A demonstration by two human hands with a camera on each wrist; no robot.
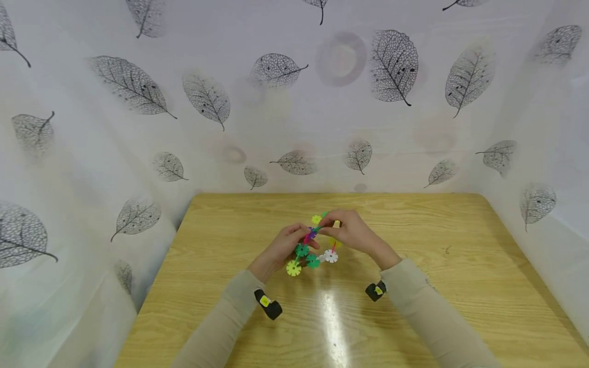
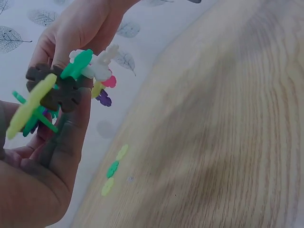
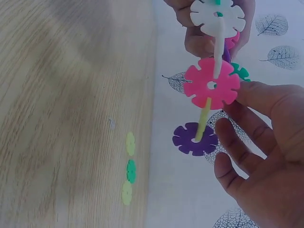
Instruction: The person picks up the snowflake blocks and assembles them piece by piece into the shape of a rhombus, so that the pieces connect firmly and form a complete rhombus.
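Observation:
Flower-shaped plastic discs with slotted edges are joined into a chain. The left hand (image 1: pixel 279 248) grips one end, near a purple disc (image 1: pixel 312 234). Between thumb and fingers, the right hand (image 1: pixel 353 231) pinches a green disc (image 3: pixel 240 71) against the purple one. A yellow disc (image 1: pixel 293 268), a green disc (image 1: pixel 313 261) and a white disc (image 1: pixel 331 256) hang below the hands. In the right wrist view a pink disc (image 3: pixel 199 90) and another purple disc (image 3: pixel 183 140) hang beside the right fingers. The left fingers partly hide the joined pieces.
On the wooden table (image 1: pixel 221 225), beyond the hands, lie a yellow disc (image 2: pixel 122 152), a green disc (image 2: pixel 112 169) and another yellow disc (image 2: pixel 108 186) in a row. A leaf-patterned white curtain (image 1: pixel 294 117) encloses the table's back and sides.

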